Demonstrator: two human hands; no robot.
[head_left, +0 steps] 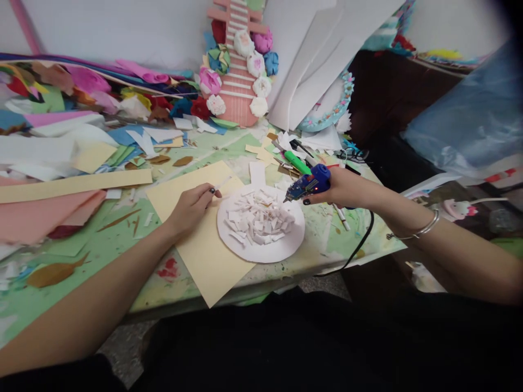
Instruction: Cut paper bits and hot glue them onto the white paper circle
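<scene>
My right hand (341,188) is closed round a blue hot glue gun (307,183), its nozzle aimed left at the upper right edge of a white round disc (261,247). Several small white paper strips (258,218) are piled on the disc. My left hand (191,208) rests on a pale yellow sheet (204,256) just left of the disc, fingers pinched on a thin white strip (223,183). The gun's black cord (362,245) hangs over the table edge.
The paint-stained green table (122,256) is littered with coloured paper scraps and sheets at the left. A pink guitar-shaped model with paper flowers (241,65) stands at the back beside white boards (322,54). A green marker (297,161) lies behind the gun.
</scene>
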